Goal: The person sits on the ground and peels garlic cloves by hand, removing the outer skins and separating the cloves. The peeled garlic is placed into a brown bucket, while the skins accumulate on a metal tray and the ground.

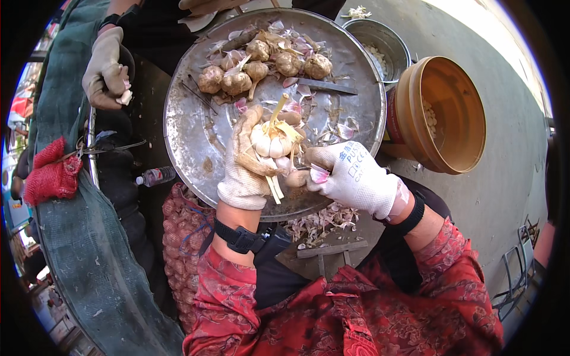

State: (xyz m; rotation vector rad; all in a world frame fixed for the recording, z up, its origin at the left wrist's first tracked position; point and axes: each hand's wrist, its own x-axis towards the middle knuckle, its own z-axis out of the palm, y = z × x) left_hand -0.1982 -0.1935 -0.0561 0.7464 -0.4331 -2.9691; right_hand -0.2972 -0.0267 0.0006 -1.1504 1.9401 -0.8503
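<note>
My left hand [249,155], in a soiled knit work glove, cradles a partly peeled garlic bulb [272,141] above the round metal tray [202,178]. The bulb's white cloves are bare and its dry stem points up and away. A pale stalk-like strip [274,189] hangs below that hand. Just right of the bulb is my right hand [347,171], in a white coated glove bearing printing. Its bent fingers hold a pink-and-white piece of garlic skin [319,174]; whether a clove is inside, I cannot tell.
Unpeeled garlic bulbs [236,82] and a flat metal strip [327,86] lie on the tray. A brown bucket [463,115] and a metal pail [401,49], both containing cloves, stand right. Another person's gloved hand [104,73] is at left. A garlic-filled mesh sack [178,253] stands below.
</note>
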